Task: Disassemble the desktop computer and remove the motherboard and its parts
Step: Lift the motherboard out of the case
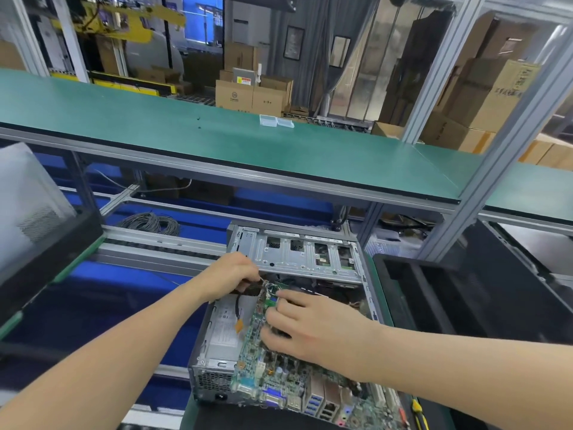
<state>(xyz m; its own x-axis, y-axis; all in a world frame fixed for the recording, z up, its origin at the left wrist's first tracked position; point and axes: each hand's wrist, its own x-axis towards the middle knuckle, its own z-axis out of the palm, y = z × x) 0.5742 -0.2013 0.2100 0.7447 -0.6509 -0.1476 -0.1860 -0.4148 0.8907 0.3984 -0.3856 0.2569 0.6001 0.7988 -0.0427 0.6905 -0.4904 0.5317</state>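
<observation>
A long green shelf spans the view above the bench, with stacked cartons behind it. On the bench an open case lies on its side, its metal drive cage at the far end. A black panel rests just right of it. The motherboard sits in the case, tilted, its port row toward the camera, beside the grey power supply on its left. The right hand lies over the middle of the motherboard, fingers curled down and gripping it. The left hand is at the board's far corner, fingertips pinching a bundle of cables. A wire coil lies behind the case. Two clear boxes sit on the shelf, and a yellow screwdriver lies near the board's right edge.
</observation>
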